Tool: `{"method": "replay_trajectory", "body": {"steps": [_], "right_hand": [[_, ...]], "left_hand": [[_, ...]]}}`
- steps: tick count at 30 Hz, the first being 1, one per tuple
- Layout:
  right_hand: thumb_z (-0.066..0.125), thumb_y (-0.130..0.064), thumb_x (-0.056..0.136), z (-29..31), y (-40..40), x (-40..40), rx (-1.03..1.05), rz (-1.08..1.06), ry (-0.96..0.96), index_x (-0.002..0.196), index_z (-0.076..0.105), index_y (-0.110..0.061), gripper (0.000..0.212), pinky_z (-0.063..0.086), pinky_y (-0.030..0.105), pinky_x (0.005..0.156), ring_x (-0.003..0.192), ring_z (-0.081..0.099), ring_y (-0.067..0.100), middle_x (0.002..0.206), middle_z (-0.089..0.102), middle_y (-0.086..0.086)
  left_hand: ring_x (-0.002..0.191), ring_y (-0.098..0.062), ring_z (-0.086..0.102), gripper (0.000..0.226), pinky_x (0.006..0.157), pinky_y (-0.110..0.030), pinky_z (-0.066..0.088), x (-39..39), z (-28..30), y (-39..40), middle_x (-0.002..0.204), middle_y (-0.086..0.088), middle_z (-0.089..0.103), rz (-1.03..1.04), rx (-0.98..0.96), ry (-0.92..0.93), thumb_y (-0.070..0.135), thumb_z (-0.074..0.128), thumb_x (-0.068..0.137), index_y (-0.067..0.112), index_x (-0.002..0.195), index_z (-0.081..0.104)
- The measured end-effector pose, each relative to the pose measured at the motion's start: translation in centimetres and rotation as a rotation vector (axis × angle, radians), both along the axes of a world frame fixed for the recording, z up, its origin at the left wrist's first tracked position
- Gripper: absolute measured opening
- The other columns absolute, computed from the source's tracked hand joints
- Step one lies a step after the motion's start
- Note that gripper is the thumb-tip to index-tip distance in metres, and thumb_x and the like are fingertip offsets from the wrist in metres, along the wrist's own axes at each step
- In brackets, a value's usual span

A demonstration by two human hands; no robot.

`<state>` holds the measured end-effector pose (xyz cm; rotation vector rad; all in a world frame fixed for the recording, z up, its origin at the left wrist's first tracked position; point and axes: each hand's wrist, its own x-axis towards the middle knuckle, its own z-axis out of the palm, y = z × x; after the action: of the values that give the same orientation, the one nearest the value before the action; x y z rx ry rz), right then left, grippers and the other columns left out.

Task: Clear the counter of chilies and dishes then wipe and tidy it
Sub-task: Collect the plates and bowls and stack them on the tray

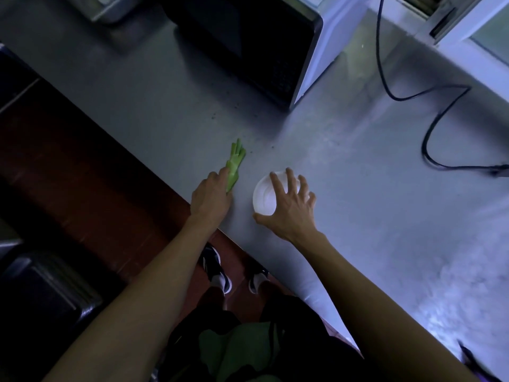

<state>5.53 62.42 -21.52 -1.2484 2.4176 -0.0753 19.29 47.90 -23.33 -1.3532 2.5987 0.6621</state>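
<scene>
A bunch of light green chilies [234,164] lies on the grey steel counter [344,166] near its front edge. My left hand [212,198] grips the near end of the bunch, fingers curled round it. Just to the right stands a small white bowl [264,195], upright on the counter. My right hand [290,205] is spread over the bowl, thumb at its near rim and fingers curved over its far rim.
A dark microwave-like appliance [261,42] stands at the back of the counter. A black power cable [435,117] snakes over the right side. Dark specks dot the counter beyond the chilies. Below the counter edge are red floor tiles [91,172] and my shoes [217,268].
</scene>
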Motion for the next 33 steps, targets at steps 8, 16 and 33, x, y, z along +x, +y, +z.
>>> {"method": "replay_trajectory", "body": {"steps": [8, 16, 33], "right_hand": [[0.065, -0.076, 0.064, -0.2, -0.1, 0.1, -0.011, 0.045, 0.007, 0.153, 0.019, -0.032, 0.110, 0.032, 0.062, 0.106, 0.146, 0.013, 0.042, 0.163, 0.010, 0.007], [0.063, -0.077, 0.064, 0.8, -4.0, 2.9, -0.025, 0.157, 0.039, 0.154, 0.018, -0.031, 0.111, 0.031, 0.062, 0.107, 0.146, 0.012, 0.041, 0.163, 0.009, 0.007], [0.061, -0.076, 0.066, 6.4, -19.6, 18.5, -0.129, 0.420, 0.159, 0.152, 0.017, -0.032, 0.107, 0.031, 0.064, 0.107, 0.146, 0.015, 0.042, 0.162, 0.009, 0.008]], "left_hand": [[0.088, -0.031, 0.059, 0.049, 0.067, -0.039, 0.048, 1.7, 0.8, 0.6, 0.103, -0.009, 0.057, 0.055, 0.003, -0.007, 0.018, 0.050, 0.089, 0.025, 0.136, 0.045], [0.092, -0.031, 0.059, 0.054, 0.071, -0.041, 0.051, 6.5, 2.7, -0.9, 0.108, -0.008, 0.057, 0.133, -0.047, 0.071, 0.018, 0.053, 0.086, 0.026, 0.139, 0.045], [0.093, -0.025, 0.061, 0.053, 0.073, -0.041, 0.053, 26.3, 7.6, -11.6, 0.103, 0.001, 0.057, 0.385, -0.140, 0.164, 0.023, 0.057, 0.090, 0.032, 0.141, 0.046]]}}
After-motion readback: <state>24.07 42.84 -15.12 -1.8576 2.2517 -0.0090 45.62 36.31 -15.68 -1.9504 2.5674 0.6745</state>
